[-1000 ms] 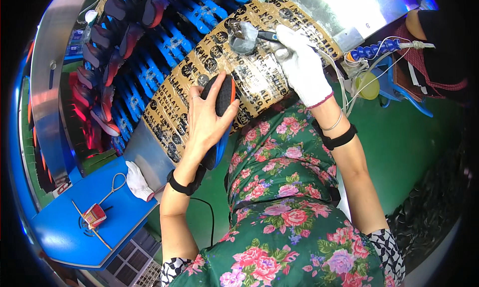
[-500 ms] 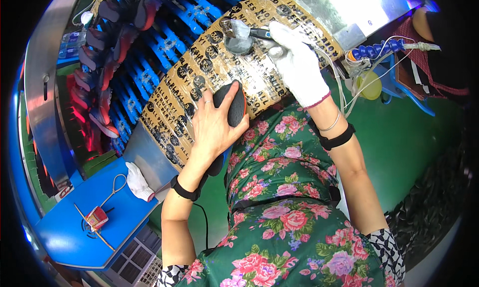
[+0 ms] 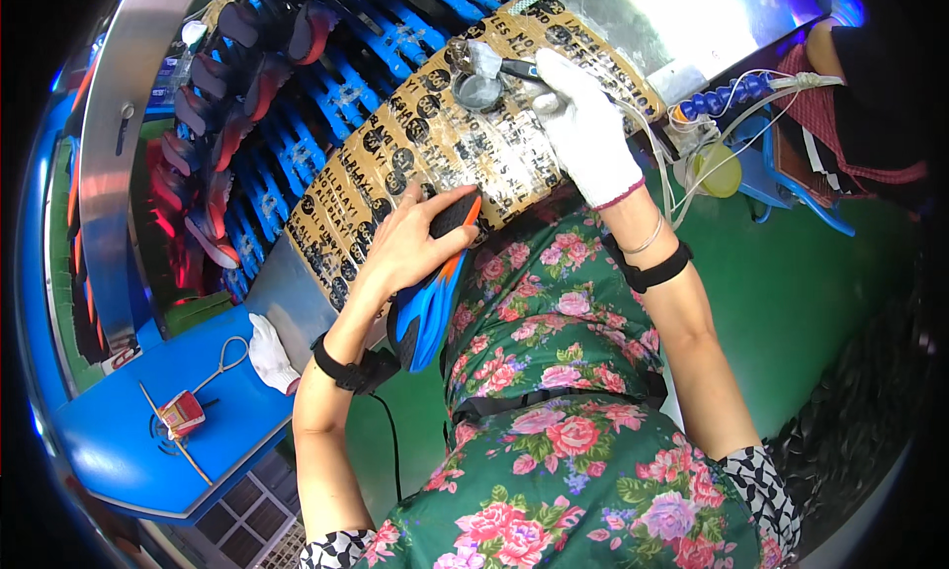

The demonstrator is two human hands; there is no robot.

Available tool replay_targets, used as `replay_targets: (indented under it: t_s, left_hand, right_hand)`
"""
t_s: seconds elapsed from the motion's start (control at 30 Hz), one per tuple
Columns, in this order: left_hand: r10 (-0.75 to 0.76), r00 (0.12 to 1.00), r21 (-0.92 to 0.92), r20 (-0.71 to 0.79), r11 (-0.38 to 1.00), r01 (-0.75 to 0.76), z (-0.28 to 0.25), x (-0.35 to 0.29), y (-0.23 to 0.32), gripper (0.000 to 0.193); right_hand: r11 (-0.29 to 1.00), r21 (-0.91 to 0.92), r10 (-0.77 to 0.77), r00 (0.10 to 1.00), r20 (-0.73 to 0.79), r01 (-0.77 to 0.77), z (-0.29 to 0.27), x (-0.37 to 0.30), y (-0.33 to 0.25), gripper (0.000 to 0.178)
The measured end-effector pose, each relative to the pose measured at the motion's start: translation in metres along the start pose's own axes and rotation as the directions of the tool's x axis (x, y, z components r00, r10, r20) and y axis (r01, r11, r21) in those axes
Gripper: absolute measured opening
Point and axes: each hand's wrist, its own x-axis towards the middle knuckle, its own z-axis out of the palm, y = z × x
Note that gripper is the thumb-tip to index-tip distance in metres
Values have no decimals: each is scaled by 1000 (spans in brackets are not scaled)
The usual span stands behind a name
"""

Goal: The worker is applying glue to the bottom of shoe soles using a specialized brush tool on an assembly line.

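My left hand, bare, has its fingers closed around a shoe sole in blue, orange and black. The sole now lies on its edge at the near side of a board covered in printed brown tape. In a white knitted glove, my right hand grips the dark handle of a brush. The brush's pale, dark-tipped head rests at the rim of a small round cup on the board. What is in the cup is hard to make out.
Blue conveyor bars run beyond the board, with dark red-edged soles hanging at the left. A blue table holds a white glove and a red block. At right are white cords, a blue jointed hose and a yellow-green cup.
My left hand has turned the sole, bringing its blue and orange side into sight and its end toward me. The brush stays by the cup in my right hand.
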Motion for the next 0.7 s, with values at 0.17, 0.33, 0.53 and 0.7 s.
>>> replay_targets:
  t_s: [0.17, 0.33, 0.53, 0.7]
  left_hand:
    - [139, 990, -908, 34, 418, -27, 9, -25, -26, 75]
    - [320, 940, -717, -117, -682, 143, 35, -31, -44, 93]
    - [407, 894, -656, -189, -729, 193, 39, -23, -22, 84]
    - [237, 950, -573, -203, -815, 81, 53, -7, -4, 91]
  right_hand:
    - [998, 59, 33, 999, -31, -31, 1, -3, -1, 27]
    - [998, 3, 57, 992, -111, -57, 15, -8, -6, 12]
    - [992, 74, 112, 987, -119, -104, 22, -13, -8, 13]
    - [977, 72, 206, 976, -67, -201, 45, -35, -20, 27]
